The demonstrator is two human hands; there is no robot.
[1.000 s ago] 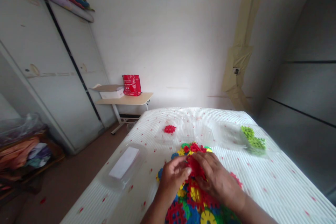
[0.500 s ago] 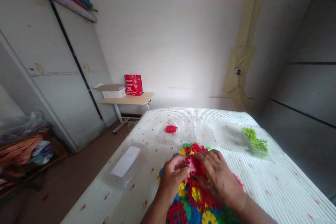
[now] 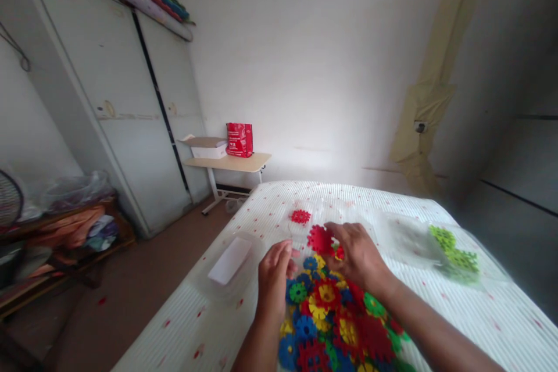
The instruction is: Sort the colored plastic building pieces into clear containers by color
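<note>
A pile of red, yellow, blue and green plastic gear-shaped pieces [image 3: 335, 319] lies on the white bed [image 3: 457, 314] in front of me. My right hand [image 3: 355, 253] pinches a red gear piece [image 3: 319, 239] and holds it just above the far edge of the pile. My left hand [image 3: 274, 273] rests at the pile's left edge, fingers curled loosely, with nothing visible in them. Another red gear piece [image 3: 300, 217] sits in a clear container farther back.
A clear tray with a white card [image 3: 229, 260] lies left of the pile. Green gear pieces [image 3: 453, 250] fill a clear container at the right. Beyond the bed stand a small table [image 3: 229, 163] with a red bag [image 3: 239, 139], a white wardrobe [image 3: 108, 110] and cluttered shelves at the left.
My right hand has lifted a red piece away from the pile and moved it forward. My left hand let go and drew back to the left. The camera tilted down and shifted.
</note>
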